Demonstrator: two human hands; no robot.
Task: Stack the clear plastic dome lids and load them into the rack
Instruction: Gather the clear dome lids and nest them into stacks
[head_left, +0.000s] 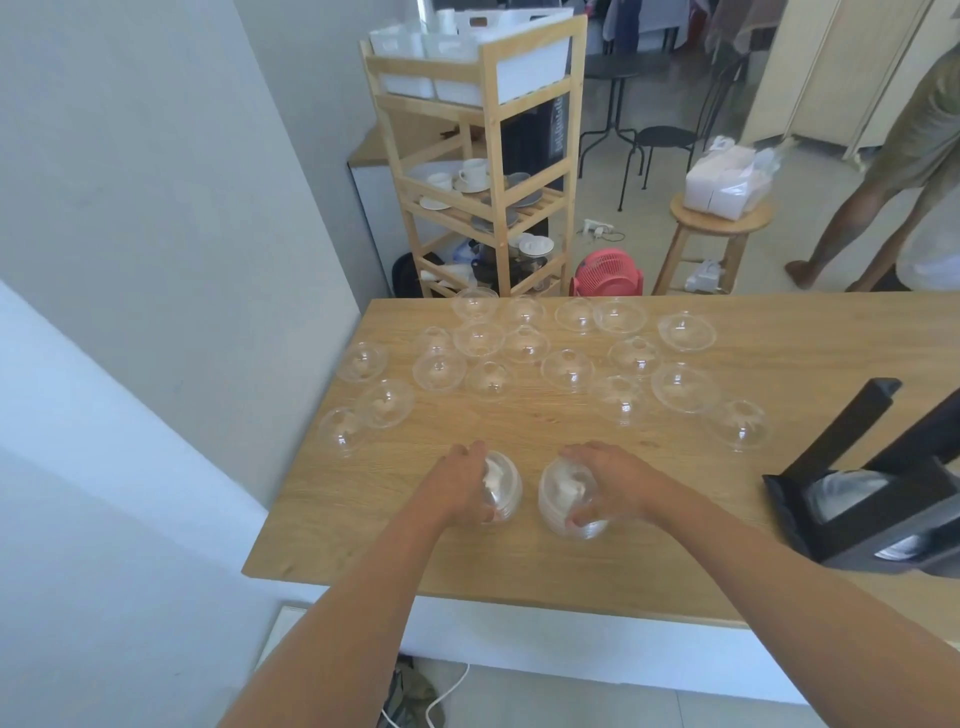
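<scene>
Several clear plastic dome lids lie scattered across the far half of the wooden table. My left hand grips a small stack of dome lids standing on the table near the front. My right hand holds a second stack of dome lids right beside the first; the two stacks sit a little apart. The black rack stands at the table's right edge, with clear lids showing inside its lower slots.
A wooden shelf unit with cups and white bins stands beyond the table's far edge, next to a pink fan and a round stool. Another person walks at the far right. A grey wall runs along the left.
</scene>
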